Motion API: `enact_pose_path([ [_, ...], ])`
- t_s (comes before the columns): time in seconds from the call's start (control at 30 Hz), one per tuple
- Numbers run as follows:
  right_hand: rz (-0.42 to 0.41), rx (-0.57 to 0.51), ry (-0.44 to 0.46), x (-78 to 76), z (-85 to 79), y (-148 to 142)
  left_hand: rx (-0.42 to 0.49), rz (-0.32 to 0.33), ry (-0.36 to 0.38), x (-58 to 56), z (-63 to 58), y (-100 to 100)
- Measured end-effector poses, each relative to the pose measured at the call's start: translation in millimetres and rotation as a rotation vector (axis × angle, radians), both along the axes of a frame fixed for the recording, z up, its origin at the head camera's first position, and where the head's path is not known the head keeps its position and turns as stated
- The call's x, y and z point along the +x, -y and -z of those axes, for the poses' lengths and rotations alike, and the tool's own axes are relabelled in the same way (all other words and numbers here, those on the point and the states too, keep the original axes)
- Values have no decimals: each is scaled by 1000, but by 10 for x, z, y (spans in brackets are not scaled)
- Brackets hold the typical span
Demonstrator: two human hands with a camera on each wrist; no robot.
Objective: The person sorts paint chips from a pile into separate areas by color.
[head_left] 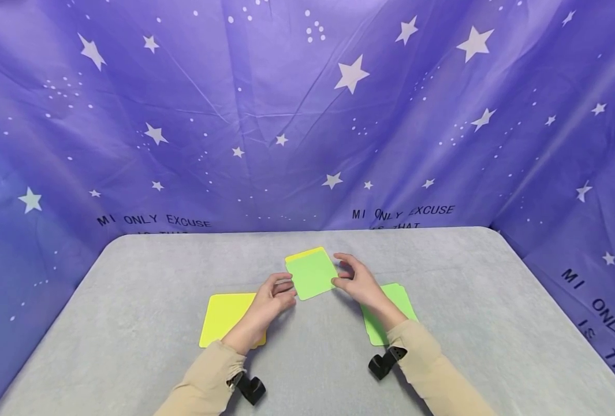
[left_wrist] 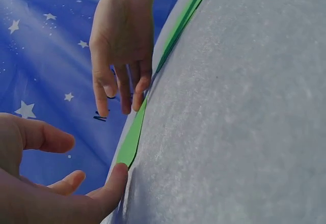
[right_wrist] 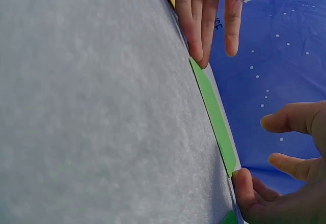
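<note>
A green square card (head_left: 312, 274) lies mid-table, slightly turned. Behind it, a strip of a yellow card (head_left: 304, 254) shows from underneath. My left hand (head_left: 268, 301) is at the green card's left edge, its fingers loosely bent and a fingertip touching the side. On the opposite edge rests a fingertip of my right hand (head_left: 360, 284), with the other fingers spread. Both wrist views show the green card (left_wrist: 133, 141) flat and edge-on between the two hands, touched but not pinched.
Yellow cards (head_left: 225, 318) lie on the left, partly under my left forearm. Green cards (head_left: 402, 301) lie on the right, partly behind my right forearm. The grey table (head_left: 146, 289) ends against a purple star-printed cloth (head_left: 265, 110).
</note>
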State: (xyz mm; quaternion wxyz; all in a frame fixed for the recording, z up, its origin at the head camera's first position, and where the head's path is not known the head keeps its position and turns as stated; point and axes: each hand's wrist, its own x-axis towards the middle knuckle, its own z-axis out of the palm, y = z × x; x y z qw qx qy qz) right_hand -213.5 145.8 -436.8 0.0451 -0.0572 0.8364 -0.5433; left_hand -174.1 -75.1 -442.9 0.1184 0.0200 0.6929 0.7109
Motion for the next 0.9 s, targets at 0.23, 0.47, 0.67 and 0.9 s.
enact_pose_path([
  [0.23,12,-117,41,54,-14,-36,65,-10,7,28,-12,-14],
  [0.47,56,-199,75,75,-39,-53,82,-45,-53,53,-35,-24],
  [0.67,50,-221,56,133,-49,-65,57,-54,-85,52,-45,-42],
  [0.9,30,-208,13,227,-46,-76,42,-45,-97,43,-25,-79],
])
